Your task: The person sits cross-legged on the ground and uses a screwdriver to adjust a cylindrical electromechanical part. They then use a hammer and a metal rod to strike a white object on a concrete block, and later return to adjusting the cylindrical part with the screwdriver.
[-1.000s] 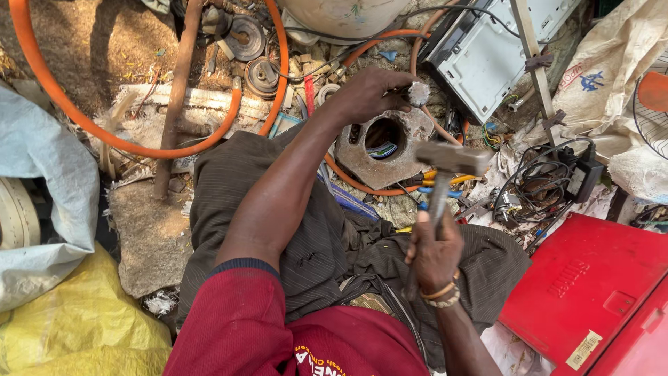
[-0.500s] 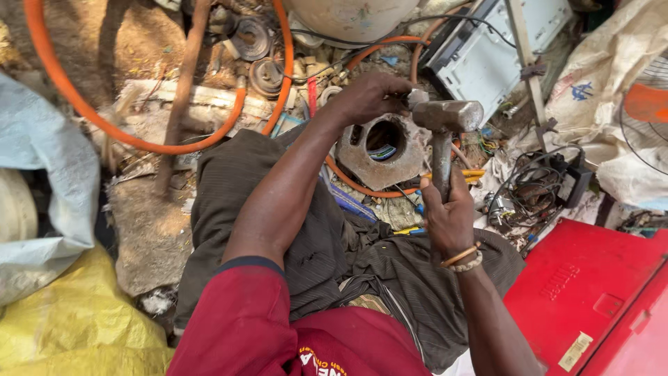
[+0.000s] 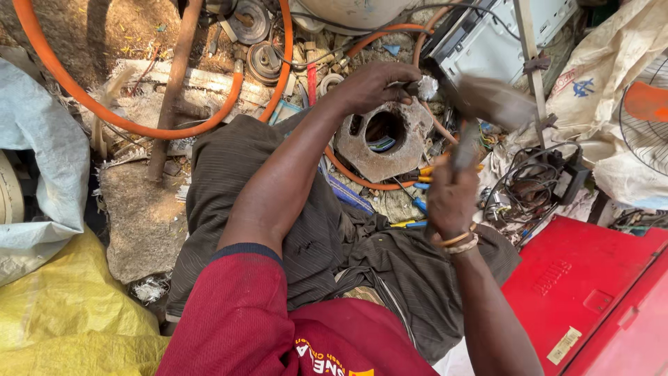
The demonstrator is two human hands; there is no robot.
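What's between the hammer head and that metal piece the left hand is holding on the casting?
Nothing visible. The hammer in the right hand is blurred, just right of the small metal piece that the left hand pinches at the rim of the round metal casting. The left hand's fingers lie close beside it.

A thick orange rubber hose (image 3: 104, 115) loops across the dirt at upper left, passing a rusty iron pipe (image 3: 174, 83). Grooved metal pulleys (image 3: 261, 59) lie near its upper bend. A crumpled yellow plastic sack (image 3: 62, 306) fills the lower left corner. A flat red metal case (image 3: 591, 292) sits at lower right, beside tangled black cables (image 3: 529, 188).
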